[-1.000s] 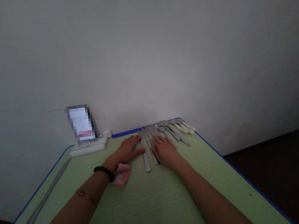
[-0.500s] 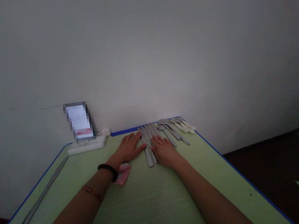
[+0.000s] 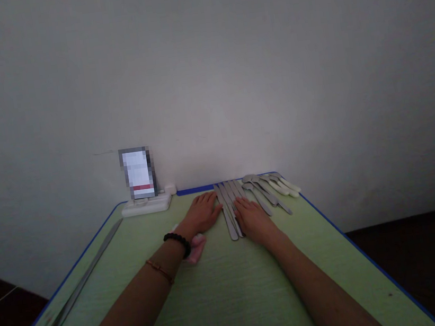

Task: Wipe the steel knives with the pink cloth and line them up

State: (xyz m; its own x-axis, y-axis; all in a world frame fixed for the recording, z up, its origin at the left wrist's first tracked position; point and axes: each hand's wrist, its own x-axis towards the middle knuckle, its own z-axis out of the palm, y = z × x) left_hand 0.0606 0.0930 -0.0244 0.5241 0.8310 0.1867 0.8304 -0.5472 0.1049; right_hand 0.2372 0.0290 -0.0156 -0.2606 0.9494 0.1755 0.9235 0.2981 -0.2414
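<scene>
Both my hands lie flat on a green table point(image 3: 227, 295), fingers stretched toward the far edge. My left hand point(image 3: 203, 214) rests just left of a row of several metal knives point(image 3: 229, 212), its fingertips touching the nearest one. My right hand point(image 3: 253, 217) lies on the right side of that row, over the knife handles. A pink cloth point(image 3: 195, 247) sits under my left wrist, which wears a dark bead bracelet. Right of the knives lie several metal spoons point(image 3: 262, 194) and white spoons point(image 3: 288, 186).
A blurred upright card point(image 3: 137, 173) stands on a white holder point(image 3: 146, 205) at the far left, against the wall. A long metal strip point(image 3: 85, 276) runs along the table's left side. Dark floor lies beyond the blue right edge.
My left hand has pushed the leftmost knife rightward, so the knives now lie close together. The camera view has shifted, moving everything slightly right in the picture.
</scene>
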